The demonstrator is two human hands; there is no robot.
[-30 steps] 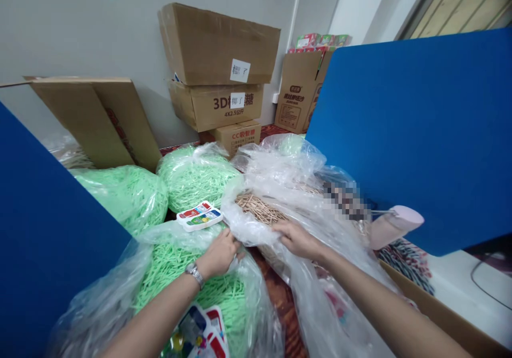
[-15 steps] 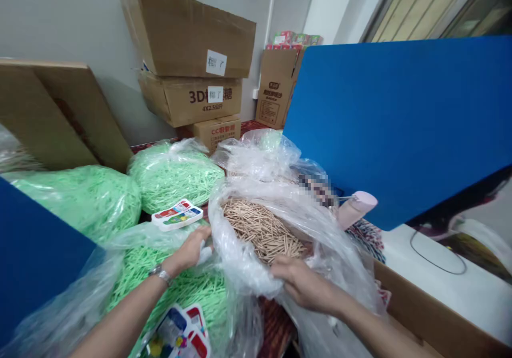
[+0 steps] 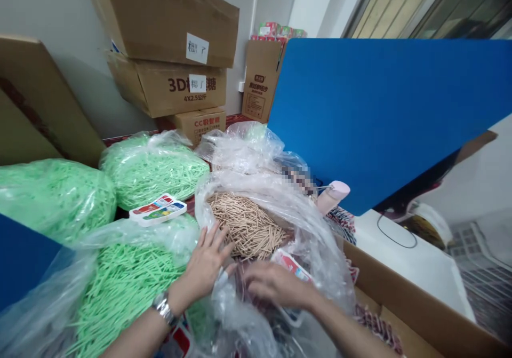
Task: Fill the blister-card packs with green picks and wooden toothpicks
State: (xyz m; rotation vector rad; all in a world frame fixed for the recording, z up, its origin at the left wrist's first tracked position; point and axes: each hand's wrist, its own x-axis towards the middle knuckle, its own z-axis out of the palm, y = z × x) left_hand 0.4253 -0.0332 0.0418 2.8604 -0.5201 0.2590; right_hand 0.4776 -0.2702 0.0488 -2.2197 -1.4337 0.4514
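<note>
A clear plastic bag [image 3: 276, 187] full of tan wooden sticks [image 3: 244, 224] lies open in front of me. My left hand [image 3: 208, 264], with a metal watch on its wrist, rests with fingers spread on the bag's near edge beside the sticks. My right hand [image 3: 272, 283] is blurred and lies low on the crumpled plastic just below the sticks; its fingers look curled on the film. A small red and white pack [image 3: 290, 262] shows just beyond it.
Several bags of green sticks [image 3: 152, 168] lie to the left, with a small printed pack [image 3: 158, 210] on one. Stacked cardboard boxes [image 3: 168, 43] stand against the wall. A blue panel [image 3: 380, 107] rises at right, a pink cylinder [image 3: 334, 195] below it, a cardboard edge [image 3: 400, 299] near right.
The view has swung right. My left hand has opened flat at the bag's rim, and my right hand has slid down and left, pressing the plastic lower so more sticks show.
</note>
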